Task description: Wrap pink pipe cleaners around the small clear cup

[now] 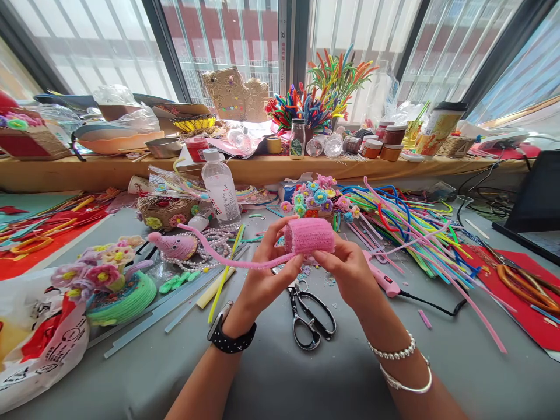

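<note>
Both hands hold a fuzzy pink cylinder wound from pipe cleaner, lying sideways above the table. My left hand grips its left end, thumb below, with fingers closed round it. A loose pink pipe cleaner tail runs out from it to the left. My right hand pinches the lower right edge of the cylinder between thumb and fingers. Below the hands lie black-handled scissors, their blades partly hidden. Right of my right hand rests a pink glue gun with a black cord.
Many coloured pipe cleaners spread at the right, near orange-handled scissors on red sheets. To the left are a water bottle, translucent glue sticks, a green pot of fuzzy flowers and a plastic bag. Jars line the sill.
</note>
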`<state>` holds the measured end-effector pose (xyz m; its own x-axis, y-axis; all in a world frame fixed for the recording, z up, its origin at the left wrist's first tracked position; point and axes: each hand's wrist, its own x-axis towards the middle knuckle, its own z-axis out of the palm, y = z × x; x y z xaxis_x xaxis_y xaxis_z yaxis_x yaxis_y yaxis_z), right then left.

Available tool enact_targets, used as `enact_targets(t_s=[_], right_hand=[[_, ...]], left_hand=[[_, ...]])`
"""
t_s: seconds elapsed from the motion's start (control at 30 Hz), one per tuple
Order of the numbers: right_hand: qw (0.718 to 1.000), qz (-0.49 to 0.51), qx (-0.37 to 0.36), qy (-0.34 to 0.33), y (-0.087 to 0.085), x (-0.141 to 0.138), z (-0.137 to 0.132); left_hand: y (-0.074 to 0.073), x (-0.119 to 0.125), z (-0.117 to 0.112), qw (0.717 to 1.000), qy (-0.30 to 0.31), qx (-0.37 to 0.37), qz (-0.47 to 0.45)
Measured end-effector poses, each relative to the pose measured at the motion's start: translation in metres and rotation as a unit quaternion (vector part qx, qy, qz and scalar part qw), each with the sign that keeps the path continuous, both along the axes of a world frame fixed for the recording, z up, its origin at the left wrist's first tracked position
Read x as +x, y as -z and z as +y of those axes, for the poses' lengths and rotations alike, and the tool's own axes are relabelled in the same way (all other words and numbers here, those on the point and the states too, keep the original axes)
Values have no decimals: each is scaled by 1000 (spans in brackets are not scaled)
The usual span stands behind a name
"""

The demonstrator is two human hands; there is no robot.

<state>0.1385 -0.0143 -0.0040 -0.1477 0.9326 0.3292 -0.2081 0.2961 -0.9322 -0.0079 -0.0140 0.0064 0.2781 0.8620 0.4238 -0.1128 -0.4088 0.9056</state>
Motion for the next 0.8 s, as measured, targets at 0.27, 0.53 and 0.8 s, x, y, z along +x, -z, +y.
enact_targets(t_s=[0.27,0.53,0.8], right_hand=[[1000,-9,-3,3,0,0,0],[1000,17,1,14,-3,-2,0],[994,68,7,84,-5,0,3]], left_hand=[[-1,0,-2,1000,-5,-6,2],[1,0,1,999,-13,-21,-23],[0,1,0,999,-29,-27,-33]])
